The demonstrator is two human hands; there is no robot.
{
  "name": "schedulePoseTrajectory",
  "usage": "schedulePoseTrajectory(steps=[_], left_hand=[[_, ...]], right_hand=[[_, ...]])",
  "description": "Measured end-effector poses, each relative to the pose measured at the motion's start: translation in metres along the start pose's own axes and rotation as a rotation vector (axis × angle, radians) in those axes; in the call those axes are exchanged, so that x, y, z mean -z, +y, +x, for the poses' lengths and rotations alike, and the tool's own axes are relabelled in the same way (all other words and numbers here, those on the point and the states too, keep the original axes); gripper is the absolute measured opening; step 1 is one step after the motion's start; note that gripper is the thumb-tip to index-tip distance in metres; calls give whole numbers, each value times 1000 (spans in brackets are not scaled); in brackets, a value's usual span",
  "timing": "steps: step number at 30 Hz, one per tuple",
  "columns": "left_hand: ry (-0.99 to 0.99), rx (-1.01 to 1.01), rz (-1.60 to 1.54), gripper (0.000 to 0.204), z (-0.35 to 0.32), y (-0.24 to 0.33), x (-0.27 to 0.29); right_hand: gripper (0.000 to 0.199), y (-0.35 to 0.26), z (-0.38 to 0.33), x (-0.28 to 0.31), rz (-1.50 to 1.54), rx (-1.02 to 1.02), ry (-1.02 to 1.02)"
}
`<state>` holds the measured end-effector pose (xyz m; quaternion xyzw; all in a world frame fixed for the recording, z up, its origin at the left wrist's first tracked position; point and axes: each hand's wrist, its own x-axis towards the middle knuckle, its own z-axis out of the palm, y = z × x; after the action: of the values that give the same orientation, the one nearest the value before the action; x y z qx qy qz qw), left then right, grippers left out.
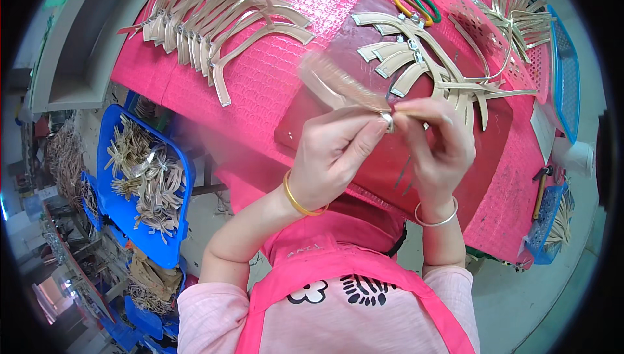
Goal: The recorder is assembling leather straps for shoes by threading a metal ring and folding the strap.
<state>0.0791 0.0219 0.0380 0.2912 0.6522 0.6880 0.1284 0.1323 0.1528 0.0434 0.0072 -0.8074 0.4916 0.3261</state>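
Observation:
Over the dark red mat (312, 123), my left hand (335, 149) pinches a beige strap (348, 91) whose far part is smeared by motion. A small shiny metal piece, perhaps a buckle (388, 120), sits at the strap's end by my left thumb. My right hand (442, 143) meets the left there, its thumb and fingers closed on something small that I cannot make out. Just beyond, a group of beige straps with metal buckles (413, 45) is fanned out on the mat. Thin metal tools (402, 175) lie partly hidden between my forearms.
A row of forked beige straps (218, 65) lies at the far left of the pink table cover (260, 120). Scissors (416, 3) rest at the back. Pink (481, 29) and blue baskets (565, 75) and a hammer (541, 191) are at right; a blue bin (179, 217) of straps stands left.

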Motion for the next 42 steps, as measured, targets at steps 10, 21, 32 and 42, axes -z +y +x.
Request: schedulePoseTrajectory(steps=[10,21,32,42], left_hand=[[-202,233,-22,21,-1,-1,15],[-188,421,-265,24,-1,-4,22],[-291,316,21,15,-7,-2,24],[0,332,140,17,-13,4,23]], right_hand=[[7,-2,-1,-13,243,-455,-34],[7,-1,-4,-7,279,-354,-90],[7,5,-2,-11,301,-530,-159],[17,8,-7,-17,229,-109,-166]])
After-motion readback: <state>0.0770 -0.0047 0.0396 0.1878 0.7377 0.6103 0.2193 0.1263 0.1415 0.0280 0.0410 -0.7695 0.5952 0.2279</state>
